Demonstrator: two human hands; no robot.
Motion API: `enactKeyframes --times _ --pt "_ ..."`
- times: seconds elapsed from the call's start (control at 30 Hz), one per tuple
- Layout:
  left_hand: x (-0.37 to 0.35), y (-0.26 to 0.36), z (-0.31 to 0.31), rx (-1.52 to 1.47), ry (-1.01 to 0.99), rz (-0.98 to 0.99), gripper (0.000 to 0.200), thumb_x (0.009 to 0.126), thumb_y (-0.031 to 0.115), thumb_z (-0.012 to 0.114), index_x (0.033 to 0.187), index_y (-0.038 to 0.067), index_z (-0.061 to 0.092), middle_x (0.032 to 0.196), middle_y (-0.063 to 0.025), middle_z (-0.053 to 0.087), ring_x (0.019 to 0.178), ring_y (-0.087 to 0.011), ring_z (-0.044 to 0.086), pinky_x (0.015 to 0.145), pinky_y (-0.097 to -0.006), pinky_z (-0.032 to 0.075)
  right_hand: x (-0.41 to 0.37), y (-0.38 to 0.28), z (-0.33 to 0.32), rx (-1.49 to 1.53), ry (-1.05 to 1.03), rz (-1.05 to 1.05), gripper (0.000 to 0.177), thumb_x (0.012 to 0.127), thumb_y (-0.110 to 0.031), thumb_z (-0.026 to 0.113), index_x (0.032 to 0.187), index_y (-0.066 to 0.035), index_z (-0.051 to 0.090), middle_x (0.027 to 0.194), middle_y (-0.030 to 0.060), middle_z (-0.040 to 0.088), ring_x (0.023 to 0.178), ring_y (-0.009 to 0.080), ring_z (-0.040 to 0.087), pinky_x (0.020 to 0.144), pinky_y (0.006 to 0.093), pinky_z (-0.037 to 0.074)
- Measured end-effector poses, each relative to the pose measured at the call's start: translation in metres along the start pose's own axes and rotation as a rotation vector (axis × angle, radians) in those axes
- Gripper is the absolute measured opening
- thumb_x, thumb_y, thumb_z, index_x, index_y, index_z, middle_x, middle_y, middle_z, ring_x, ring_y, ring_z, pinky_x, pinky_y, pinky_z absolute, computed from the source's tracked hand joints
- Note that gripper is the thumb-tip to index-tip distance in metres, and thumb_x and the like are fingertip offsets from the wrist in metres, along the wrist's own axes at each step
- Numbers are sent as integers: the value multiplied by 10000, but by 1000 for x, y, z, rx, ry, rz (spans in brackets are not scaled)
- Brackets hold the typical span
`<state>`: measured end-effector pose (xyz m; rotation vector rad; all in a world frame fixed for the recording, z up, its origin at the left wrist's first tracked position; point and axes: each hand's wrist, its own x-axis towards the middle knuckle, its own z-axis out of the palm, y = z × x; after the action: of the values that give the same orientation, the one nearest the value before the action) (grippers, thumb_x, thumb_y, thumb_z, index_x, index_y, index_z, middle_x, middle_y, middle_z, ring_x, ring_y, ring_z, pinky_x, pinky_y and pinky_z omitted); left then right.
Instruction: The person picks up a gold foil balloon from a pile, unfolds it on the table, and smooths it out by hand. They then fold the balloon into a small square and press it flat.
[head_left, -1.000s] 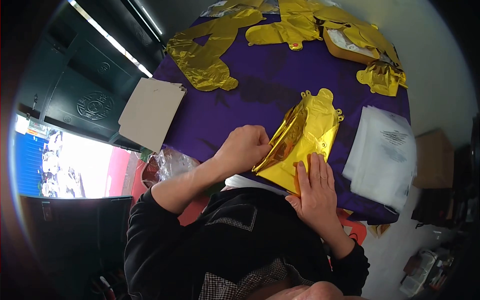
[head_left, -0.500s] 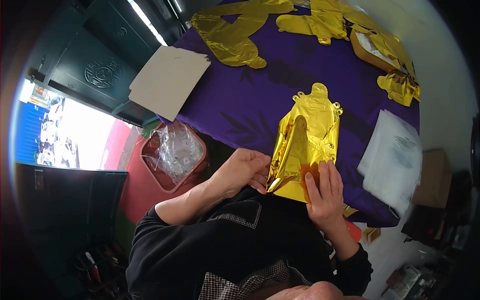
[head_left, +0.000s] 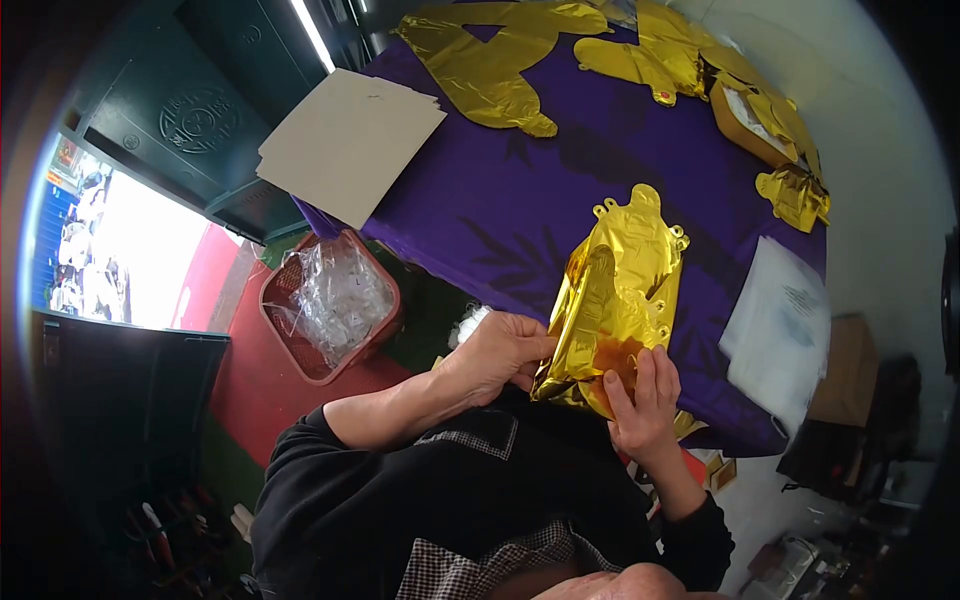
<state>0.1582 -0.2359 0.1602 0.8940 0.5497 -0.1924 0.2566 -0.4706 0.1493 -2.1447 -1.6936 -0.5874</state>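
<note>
A shiny gold foil balloon (head_left: 640,245), flat and partly folded, lies at the near edge of the purple-covered table. Small tabs with holes stick out along its sides, and a rounded tab points away from me. My left hand (head_left: 497,350) is closed in a pinch on the balloon's lower left edge; its fingertips are partly hidden by the foil. On the lower right part of the foil rests my right hand (head_left: 645,405), its fingers stretched out and its thumb apart, pressing the balloon from above.
More gold foil balloons (head_left: 480,75) lie at the table's far side, by a yellow box (head_left: 750,125). Pale cardboard sheets (head_left: 350,145) overhang the left edge. Clear plastic bags (head_left: 775,330) lie at right. A red basket (head_left: 325,372) of crumpled plastic stands on the floor.
My left hand has shifted slightly right with the foil's left edge, and the near end of the balloon is more bunched. My right hand stays on the foil. The view has tilted a little.
</note>
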Motion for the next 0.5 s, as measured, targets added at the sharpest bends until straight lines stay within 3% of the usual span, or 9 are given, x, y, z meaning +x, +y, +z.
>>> enactKeyframes --times 0.13,0.3,0.5 --pt "1 -6 -1 29 25 32 179 933 127 645 807 -1 638 697 -36 633 569 -87 592 489 -235 503 1 -2 -2 27 6 3 536 826 -30 664 1343 -88 537 1419 257 441 1277 436 464 991 505 418" --pt "3 -8 3 93 28 79 77 919 50 633 897 -22 651 830 -58 687 676 -92 659 607 -201 548 -3 -1 7 19 9 -12 491 831 -11 654 1309 -77 561 1417 261 447 1292 436 452 993 514 426" --pt "7 -12 5 -33 -24 49 131 917 32 637 1005 -61 661 913 -99 714 747 -122 696 656 -219 566 -1 -1 9 51 33 -24 374 853 -86 690 1219 -58 619 1407 257 461 1306 443 431 984 530 454"
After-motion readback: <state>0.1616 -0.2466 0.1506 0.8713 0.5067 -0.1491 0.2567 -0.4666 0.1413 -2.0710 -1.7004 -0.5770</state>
